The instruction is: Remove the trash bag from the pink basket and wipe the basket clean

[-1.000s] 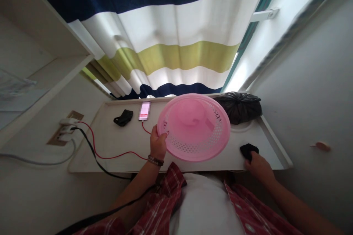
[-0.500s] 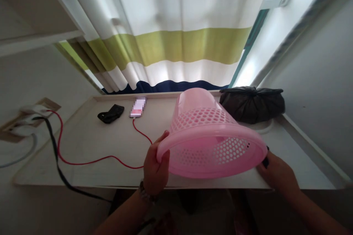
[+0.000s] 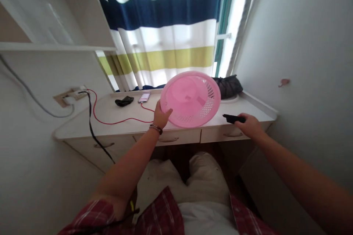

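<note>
My left hand grips the left rim of a pink plastic wastebasket, its thumb over the edge. The basket is tilted with its mouth toward me, showing holes in the side wall and the solid base inside. To the right of it, apart from the rim, my right hand is closed on a flat black strip that looks like a folded plastic bag. Behind the basket sits a gathered black plastic bag, partly hidden.
On the white desk lie a crumpled black item and a phone on a red cable. A black cord hangs from the wall socket. Drawers with handles line the desk front, above my legs.
The basket has tipped so its mouth faces me more. My right hand has left the rim and moved right with the black strip. The view has pulled back.
</note>
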Tool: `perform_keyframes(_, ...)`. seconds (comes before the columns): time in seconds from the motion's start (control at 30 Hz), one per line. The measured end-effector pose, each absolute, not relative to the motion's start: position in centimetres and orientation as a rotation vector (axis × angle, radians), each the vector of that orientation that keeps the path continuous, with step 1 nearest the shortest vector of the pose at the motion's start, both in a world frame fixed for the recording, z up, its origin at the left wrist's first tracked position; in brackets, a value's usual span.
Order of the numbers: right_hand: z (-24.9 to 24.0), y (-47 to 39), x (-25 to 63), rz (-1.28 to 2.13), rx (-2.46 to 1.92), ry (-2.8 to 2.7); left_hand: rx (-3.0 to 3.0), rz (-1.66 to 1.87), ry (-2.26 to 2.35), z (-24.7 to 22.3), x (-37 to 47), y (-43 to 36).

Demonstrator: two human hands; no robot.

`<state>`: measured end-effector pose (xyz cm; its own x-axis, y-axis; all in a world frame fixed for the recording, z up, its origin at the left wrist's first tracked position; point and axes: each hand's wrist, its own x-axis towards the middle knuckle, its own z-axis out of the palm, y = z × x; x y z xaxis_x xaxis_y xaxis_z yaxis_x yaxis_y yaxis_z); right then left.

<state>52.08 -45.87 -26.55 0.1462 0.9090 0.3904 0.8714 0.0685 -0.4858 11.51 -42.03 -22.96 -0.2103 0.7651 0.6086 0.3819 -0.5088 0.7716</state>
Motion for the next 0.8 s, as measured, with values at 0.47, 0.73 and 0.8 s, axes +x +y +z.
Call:
perform_keyframes(0.47, -20.3, -48.1, 39.6, 0.298, -1.253, -1.989, 1.478, 1.832, 1.315, -28.6, 13.2, -37.0)
perform_keyframes(0.73, -19.6, -39.4, 31.5, 0.467, -1.264, -1.851, 1.507, 1.827, 1.266, -28.6, 12.6, -37.6)
perform_keyframes(0.8, -19.8, -36.9, 31.1, 0.662, -1.303, -1.715, 1.521, 1.825, 1.26, -28.5, 12.5, -37.9)
